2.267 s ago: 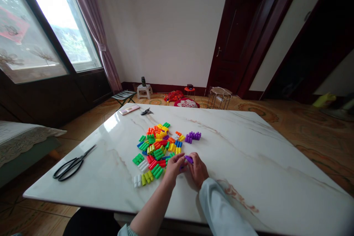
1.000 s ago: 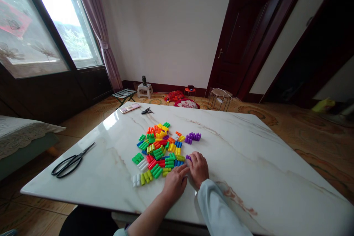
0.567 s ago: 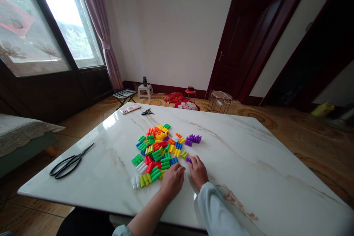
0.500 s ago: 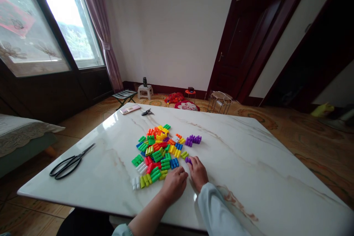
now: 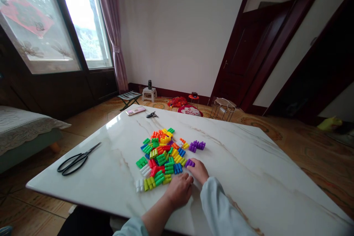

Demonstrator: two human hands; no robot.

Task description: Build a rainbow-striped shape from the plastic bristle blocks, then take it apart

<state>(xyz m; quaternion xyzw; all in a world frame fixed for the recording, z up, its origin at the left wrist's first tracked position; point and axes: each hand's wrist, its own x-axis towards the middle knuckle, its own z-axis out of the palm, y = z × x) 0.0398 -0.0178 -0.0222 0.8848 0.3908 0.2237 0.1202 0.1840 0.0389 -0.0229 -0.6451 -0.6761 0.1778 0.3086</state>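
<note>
Between the fingertips of my right hand (image 5: 199, 172) is a purple building block (image 5: 190, 163) made of joined short tubes, at the right edge of a colourful pile. My left hand (image 5: 181, 190) rests on the table just nearer to me, its fingers curled; whatever is in them, if anything, is hidden. A blue block (image 5: 177, 168) and a yellow-green block (image 5: 167, 179) lie close to its knuckles. Beyond my right hand stands a cluster of purple blocks (image 5: 197, 145), apart from the pile. Green, red, white, orange and yellow blocks make up the rest.
Black-handled scissors (image 5: 73, 163) lie on the left of the white marbled table (image 5: 249, 177). Near its far edge are a pink phone (image 5: 135, 110) and a small dark object like keys (image 5: 152, 114). Stools stand on the floor beyond.
The camera view has shifted, so the table sits slightly lower and further right. More of the purple block shows at my right fingertips. My left hand stays curled near the pile.
</note>
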